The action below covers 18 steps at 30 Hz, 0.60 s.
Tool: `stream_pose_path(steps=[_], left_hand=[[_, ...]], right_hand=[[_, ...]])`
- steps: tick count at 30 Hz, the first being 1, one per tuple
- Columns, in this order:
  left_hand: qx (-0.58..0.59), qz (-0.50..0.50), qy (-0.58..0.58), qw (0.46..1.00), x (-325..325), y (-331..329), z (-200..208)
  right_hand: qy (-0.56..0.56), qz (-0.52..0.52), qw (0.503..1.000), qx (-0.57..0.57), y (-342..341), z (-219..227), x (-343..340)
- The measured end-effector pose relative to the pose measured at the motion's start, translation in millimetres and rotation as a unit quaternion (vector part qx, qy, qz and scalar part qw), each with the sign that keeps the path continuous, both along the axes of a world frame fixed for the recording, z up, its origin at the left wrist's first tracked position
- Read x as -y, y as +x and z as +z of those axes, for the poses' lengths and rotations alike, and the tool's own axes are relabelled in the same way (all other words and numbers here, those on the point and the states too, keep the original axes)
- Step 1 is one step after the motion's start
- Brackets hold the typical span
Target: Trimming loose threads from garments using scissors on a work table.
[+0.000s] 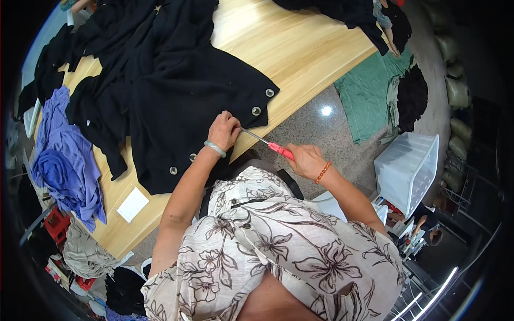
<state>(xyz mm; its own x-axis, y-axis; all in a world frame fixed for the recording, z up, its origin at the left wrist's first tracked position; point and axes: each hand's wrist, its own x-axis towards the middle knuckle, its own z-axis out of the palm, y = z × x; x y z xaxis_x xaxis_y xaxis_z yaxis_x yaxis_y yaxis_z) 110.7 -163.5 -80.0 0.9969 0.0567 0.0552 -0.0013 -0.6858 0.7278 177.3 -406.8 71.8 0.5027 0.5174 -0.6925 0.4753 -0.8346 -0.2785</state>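
Head view: right hand (306, 162) grips the red tool (279, 150), left hand (224, 131) curled at its tip (gripping anything? can't tell), black garment (174, 104) beneath the left; hold it flat, tip steady.

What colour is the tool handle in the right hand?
The handle is pinkish red; it shows best in the head view.

Got purple cloth (67, 155) heaped way left of the left hand (225, 131), white card (132, 204) closer, plus green cloth (364, 101) and pale crate (393, 171) right of the right hand (308, 161).
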Motion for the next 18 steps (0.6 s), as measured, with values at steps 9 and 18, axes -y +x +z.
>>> stream_pose_path(steps=[9, 18], left_hand=[[-0.009, -0.03, -0.045, 0.998, 19.9, 39.3, 19.2], [-0.056, -0.095, 0.028, 0.994, 37.3, 75.4, -3.9]], right_hand=[[0.143, -0.065, 0.986, 0.06, 1.1, -17.0, 37.0], [-0.066, -0.086, 0.994, -0.013, 16.0, 10.9, 40.3]])
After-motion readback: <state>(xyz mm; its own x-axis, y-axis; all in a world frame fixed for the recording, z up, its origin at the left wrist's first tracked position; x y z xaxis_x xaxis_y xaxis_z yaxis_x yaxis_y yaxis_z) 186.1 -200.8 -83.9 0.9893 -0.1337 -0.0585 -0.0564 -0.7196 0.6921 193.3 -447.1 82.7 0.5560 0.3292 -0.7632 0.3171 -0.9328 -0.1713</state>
